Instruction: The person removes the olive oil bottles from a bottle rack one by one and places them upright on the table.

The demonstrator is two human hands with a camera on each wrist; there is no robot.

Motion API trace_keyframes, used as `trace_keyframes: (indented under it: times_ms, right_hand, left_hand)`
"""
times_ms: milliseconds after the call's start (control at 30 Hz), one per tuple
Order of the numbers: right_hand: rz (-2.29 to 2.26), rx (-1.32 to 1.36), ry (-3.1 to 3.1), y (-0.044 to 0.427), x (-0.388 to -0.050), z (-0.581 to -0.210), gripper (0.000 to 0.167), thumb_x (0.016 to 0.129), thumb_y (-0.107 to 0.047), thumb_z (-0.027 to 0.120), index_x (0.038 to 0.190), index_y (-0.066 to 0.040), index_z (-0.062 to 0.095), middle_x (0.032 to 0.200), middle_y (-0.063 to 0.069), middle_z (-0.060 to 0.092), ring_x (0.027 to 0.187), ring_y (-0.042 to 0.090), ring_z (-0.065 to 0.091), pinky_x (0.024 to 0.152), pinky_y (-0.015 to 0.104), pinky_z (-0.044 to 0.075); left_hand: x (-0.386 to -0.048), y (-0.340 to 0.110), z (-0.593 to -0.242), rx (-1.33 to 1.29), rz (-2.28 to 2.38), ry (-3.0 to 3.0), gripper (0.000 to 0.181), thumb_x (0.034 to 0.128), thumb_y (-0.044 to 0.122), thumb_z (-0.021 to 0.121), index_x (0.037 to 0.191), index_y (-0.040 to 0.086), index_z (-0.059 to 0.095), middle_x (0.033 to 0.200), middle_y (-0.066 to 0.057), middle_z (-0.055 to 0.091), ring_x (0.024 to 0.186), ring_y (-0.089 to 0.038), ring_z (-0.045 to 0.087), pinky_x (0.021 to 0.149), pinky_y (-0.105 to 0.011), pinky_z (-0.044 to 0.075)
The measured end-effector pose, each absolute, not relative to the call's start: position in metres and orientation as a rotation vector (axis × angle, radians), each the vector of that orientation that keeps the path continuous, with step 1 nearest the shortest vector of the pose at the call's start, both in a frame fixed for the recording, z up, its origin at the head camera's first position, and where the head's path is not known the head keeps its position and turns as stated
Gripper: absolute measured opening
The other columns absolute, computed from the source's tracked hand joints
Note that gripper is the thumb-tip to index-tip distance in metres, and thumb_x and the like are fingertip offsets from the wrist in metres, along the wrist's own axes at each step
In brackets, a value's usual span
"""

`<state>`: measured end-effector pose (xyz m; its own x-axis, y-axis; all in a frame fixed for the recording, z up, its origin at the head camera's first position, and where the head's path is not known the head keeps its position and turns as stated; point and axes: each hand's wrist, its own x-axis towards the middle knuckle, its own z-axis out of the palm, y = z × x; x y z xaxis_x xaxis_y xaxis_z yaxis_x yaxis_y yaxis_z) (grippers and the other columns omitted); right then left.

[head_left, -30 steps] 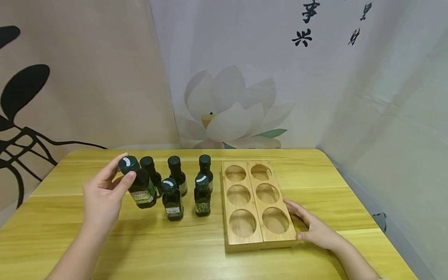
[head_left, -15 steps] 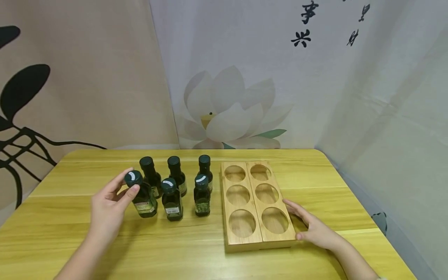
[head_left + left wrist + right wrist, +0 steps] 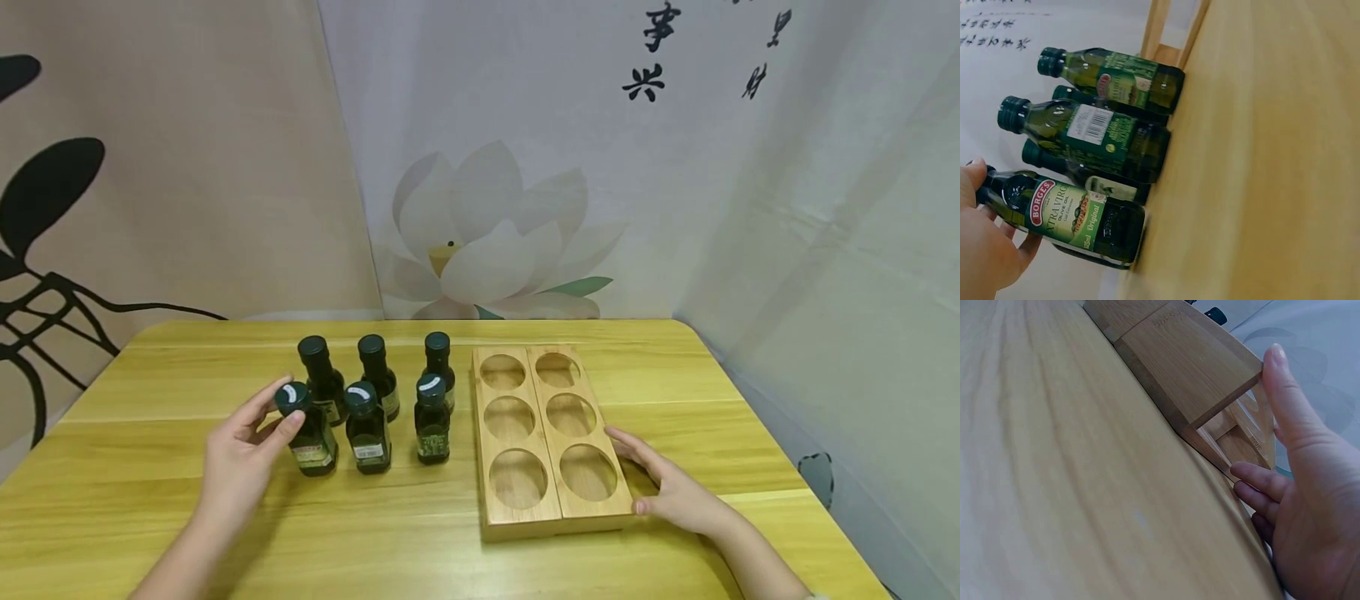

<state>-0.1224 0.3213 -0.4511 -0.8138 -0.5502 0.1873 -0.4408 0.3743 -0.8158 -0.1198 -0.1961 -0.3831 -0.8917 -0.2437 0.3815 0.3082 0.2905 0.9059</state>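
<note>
My left hand (image 3: 242, 450) pinches a small dark green olive oil bottle (image 3: 1079, 215) near its cap, thumb on the near side. That bottle stands upright at the front left of the group, its base at or very near the table. Beside it on the right is another oil bottle (image 3: 368, 437) with a barcode label, then a third front bottle (image 3: 432, 433). My right hand (image 3: 671, 483) rests along the right side of a wooden rack (image 3: 551, 454) with round holes, fingers loosely extended. Its thumb touches the front right corner.
Behind the front bottles stand a back left bottle (image 3: 318, 371), a back middle bottle (image 3: 377, 375) and a back right bottle (image 3: 438, 362). All sit left of the rack on the wooden table (image 3: 360, 542). A printed cloth backdrop (image 3: 495, 167) hangs behind the table.
My left hand has lowered the bottle and moved it slightly right, bringing it into line with the other front bottles. The right hand and the rack have stayed put.
</note>
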Motion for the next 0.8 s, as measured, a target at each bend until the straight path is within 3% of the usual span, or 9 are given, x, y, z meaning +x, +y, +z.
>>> trace_keyframes:
  times_ms: [400,533,667,800]
  right_hand:
    - [-1.432,-0.929,2.475,0.32,-0.125,-0.447,0.084,0.088,-0.055,0.059,0.153,-0.017,0.022,0.149,0.017,0.034,0.13,0.014,0.038,0.102,0.026,0.029]
    - [-1.452,-0.897,2.408,0.325,-0.124,-0.441,0.076,0.093,-0.033,0.065,0.153,-0.016,0.022,0.145,0.017,0.039,0.13,0.014,0.039,0.102,0.026,0.03]
    - [-1.459,-0.865,2.403,0.33,-0.121,-0.433,0.068,0.094,-0.005,0.057,0.153,-0.013,0.023,0.143,0.017,0.042,0.129,0.014,0.042,0.1,0.032,0.037]
    - [-1.468,-0.901,2.468,0.333,-0.121,-0.424,0.064,0.094,0.006,0.051,0.151,-0.007,0.026,0.142,0.021,0.043,0.127,0.018,0.045,0.095,0.033,0.044]
  left_hand:
    - [-0.118,-0.2,-0.389,-0.075,-1.576,-2.166,0.05,0.0887,0.0,0.067,0.137,0.004,0.052,0.129,0.007,0.057,0.111,0.001,0.053,0.087,-0.013,0.044]
    - [-0.117,-0.202,-0.387,-0.14,-1.525,-2.22,0.054,0.0898,0.002,0.066,0.14,0.007,0.049,0.129,0.009,0.056,0.107,0.003,0.054,0.086,-0.012,0.044]
    - [-0.116,-0.206,-0.383,-0.219,-1.509,-2.24,0.054,0.0901,0.0,0.065,0.141,0.006,0.047,0.12,0.014,0.057,0.103,0.002,0.057,0.084,-0.013,0.046]
    - [-0.116,-0.214,-0.379,-0.301,-1.474,-2.248,0.052,0.0907,-0.003,0.062,0.14,0.004,0.047,0.117,0.013,0.059,0.104,0.0,0.057,0.084,-0.013,0.046]
